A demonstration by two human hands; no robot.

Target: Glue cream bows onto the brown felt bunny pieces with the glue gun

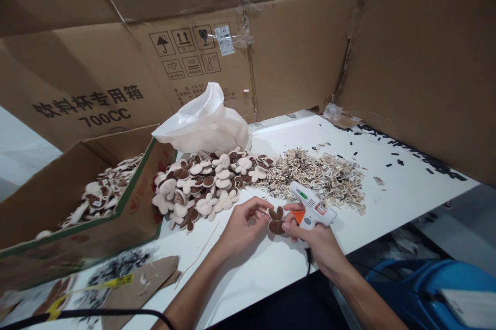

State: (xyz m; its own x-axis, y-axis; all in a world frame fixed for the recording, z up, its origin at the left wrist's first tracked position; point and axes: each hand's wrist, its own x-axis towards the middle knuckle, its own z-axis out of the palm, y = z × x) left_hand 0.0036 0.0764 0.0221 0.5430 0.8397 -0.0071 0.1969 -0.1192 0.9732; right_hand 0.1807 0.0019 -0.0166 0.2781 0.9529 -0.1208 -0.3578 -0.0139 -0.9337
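Observation:
A small brown, cream-edged bunny-head fabric piece (276,225) is held up between my two hands above the white table. My left hand (245,226) has its fingers closed at the piece's left edge; whether something small is also pinched there I cannot make out. My right hand (315,245) is wrapped round a white hot glue gun (313,208) with an orange trigger, and its thumb presses on the right side of the fabric piece. Just beyond lie a pile of similar fabric pieces (207,185) and a heap of small cream loops (325,175).
An open cardboard box (116,226) at left contains more fabric pieces. A white plastic bag (205,123) stands behind the pile. Cardboard walls (298,51) enclose the table's back. Small black bits (418,157) lie at right. A black cable (101,312) crosses the lower left.

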